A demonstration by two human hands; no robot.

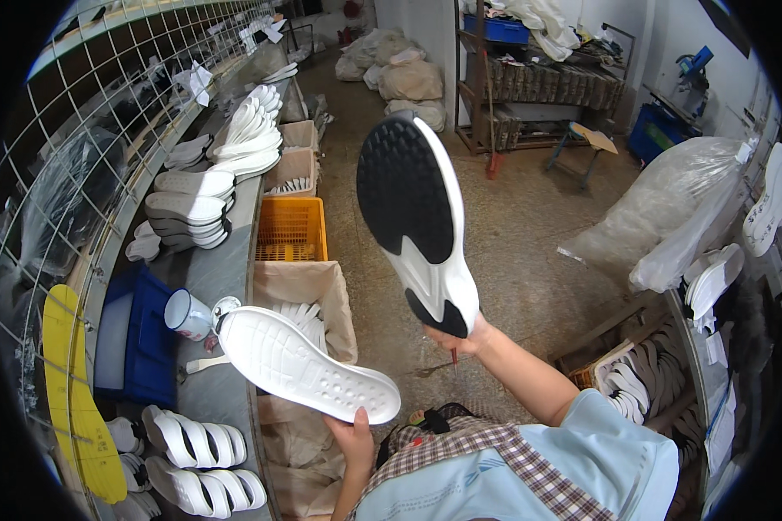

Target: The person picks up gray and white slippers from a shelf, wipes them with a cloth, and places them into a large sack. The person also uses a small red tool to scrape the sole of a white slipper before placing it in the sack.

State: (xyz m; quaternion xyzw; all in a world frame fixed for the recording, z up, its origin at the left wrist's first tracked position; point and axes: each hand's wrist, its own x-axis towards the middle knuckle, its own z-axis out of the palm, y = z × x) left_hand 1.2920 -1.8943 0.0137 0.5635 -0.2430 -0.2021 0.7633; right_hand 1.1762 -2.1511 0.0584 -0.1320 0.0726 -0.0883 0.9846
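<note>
My left hand (353, 445) is closed on the heel end of a white shoe sole (300, 360), its studded inner side turned up, held over the edge of the bench. A second shoe sole (413, 204) stands upright in my right hand (467, 342), gripped at the heel. Its underside faces me, with black tread on a white base. Something thin and red pokes out below my right fingers; I cannot make out what it is. Near the left sole's toe are a white enamel cup (188, 315) and a flat brush (207, 364), both on the grey bench (230, 286).
Stacks of soles (191, 208) line the bench, with white soles (204, 491) closer in. A blue bin (135, 334) and yellow plate (80, 391) stand by the wire mesh. An orange crate (292, 227) and lined bins flank the bench. Right: a plastic bag (669, 204) and sole racks.
</note>
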